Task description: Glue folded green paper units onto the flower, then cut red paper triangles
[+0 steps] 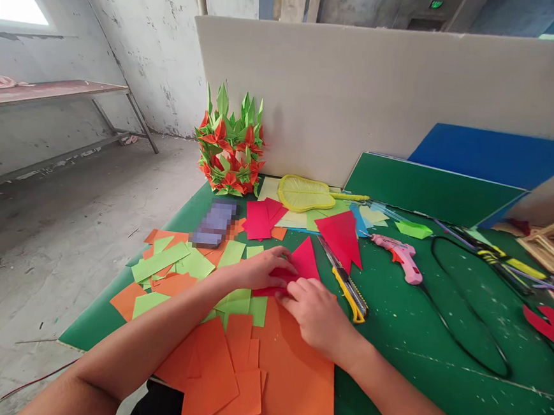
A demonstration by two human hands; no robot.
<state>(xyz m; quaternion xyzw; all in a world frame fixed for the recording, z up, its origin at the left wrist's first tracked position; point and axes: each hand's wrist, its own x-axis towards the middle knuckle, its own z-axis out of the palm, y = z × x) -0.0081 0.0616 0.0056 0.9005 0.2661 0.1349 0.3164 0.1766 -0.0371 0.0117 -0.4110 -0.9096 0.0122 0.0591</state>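
Both my hands meet over a red paper piece [307, 259] near the middle of the green table. My left hand [272, 268] has its fingers curled over the paper's left part. Close beside it, my right hand [305, 299] presses or pinches the paper's lower edge with its fingers together. Under my right hand lies a large orange sheet [299, 375], with smaller orange pieces [211, 368] on its left. Light green paper pieces [157, 262] spread left of my left forearm. A yellow utility knife [347, 290] lies just right of my right hand.
A pink glue gun [400, 259] with a black cord lies to the right. Behind are a yellow leaf-shaped fan [307, 194], red papers [339, 235] and a red-and-green folded-paper piece [233, 150]. Green [427, 187] and blue [492, 154] boards lean at the back. A blurred phone-like object [216, 222] lies left.
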